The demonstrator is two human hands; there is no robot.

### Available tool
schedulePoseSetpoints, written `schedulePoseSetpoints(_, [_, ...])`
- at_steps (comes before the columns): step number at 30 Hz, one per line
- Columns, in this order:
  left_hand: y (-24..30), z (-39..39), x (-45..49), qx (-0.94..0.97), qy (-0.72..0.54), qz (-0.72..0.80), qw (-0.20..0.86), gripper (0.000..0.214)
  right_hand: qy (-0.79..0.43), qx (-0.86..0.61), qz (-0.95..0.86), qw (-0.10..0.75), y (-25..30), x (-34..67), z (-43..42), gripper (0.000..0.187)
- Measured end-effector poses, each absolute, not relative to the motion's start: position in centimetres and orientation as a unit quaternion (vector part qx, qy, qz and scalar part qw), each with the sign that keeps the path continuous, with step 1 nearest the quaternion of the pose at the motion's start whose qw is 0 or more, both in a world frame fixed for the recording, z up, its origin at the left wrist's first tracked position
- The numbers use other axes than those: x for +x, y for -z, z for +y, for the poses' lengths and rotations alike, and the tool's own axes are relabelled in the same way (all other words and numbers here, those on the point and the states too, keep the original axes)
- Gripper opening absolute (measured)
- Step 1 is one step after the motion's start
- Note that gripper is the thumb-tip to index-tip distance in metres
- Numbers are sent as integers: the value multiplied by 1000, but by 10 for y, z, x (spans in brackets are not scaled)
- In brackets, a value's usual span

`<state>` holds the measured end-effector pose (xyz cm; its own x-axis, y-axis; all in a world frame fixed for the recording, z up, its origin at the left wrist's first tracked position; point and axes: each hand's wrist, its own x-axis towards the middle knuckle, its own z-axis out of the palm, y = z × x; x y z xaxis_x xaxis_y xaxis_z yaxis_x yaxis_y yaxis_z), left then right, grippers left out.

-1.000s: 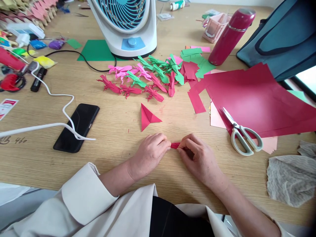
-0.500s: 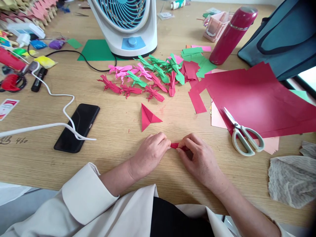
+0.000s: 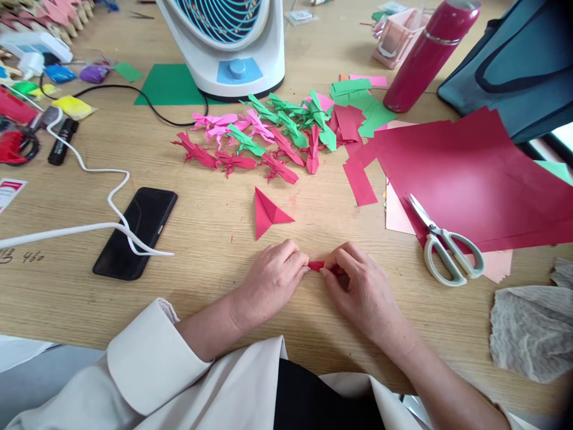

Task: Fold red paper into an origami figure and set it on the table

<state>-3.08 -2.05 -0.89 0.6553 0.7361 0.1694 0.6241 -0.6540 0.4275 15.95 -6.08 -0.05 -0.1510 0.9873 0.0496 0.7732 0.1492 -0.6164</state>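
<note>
Left hand and right hand both pinch 1 tiny red paper, folded narrow, low over the bench.

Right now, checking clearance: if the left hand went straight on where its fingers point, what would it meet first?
The left hand pinches the red fold; straight past that, it would likely meet the right hand.

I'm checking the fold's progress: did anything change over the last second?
Nothing visibly moved on the table. The left hand and right hand still pinch the red piece between their fingertips at the same spot, and nothing was taken or let go. Only the camera's view shifted slightly. The triangle, phone and scissors lie where they were.
</note>
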Motion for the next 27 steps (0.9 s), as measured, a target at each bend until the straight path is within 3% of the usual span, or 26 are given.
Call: schedulePoseSetpoints(27, [7, -15, -27, 893, -129, 415, 118, 12, -245, -606, -722, 227, 0, 160, -56, 12])
